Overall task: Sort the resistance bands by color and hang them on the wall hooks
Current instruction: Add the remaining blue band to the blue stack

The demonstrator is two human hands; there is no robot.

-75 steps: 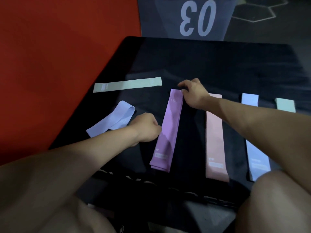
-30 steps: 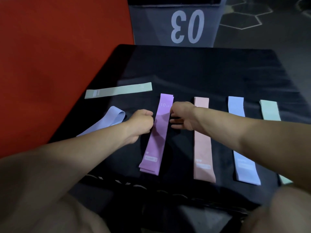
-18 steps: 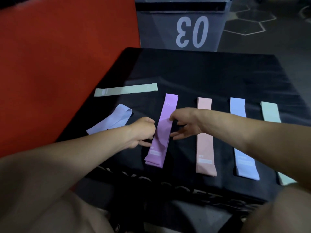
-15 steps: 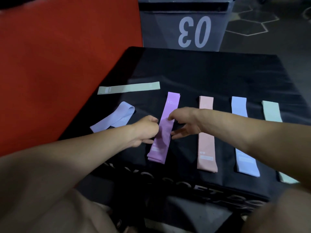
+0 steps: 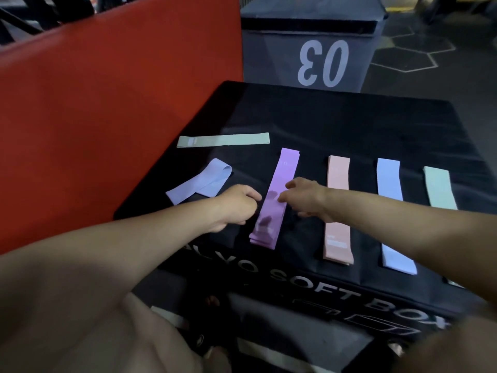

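Gym flooring and a red mat are framing a black soft box, which is serving as the sorting surface; no wall hooks are showing. Beyond it, a grey box marked 03 is standing. Bands are lying flat in separate strips, apparently so each color reads at a glance. Right of the hands, the pink band, blue band and mint band are lying parallel. Left of the hands, a loose lavender band and a second mint band are waiting crosswise, probably still unsorted. Between the hands, the purple band is lying slanted. The left hand is curling at its left edge; whether it is pinching is unclear. The right hand is reaching with loosely spread fingers, seemingly to straighten it.
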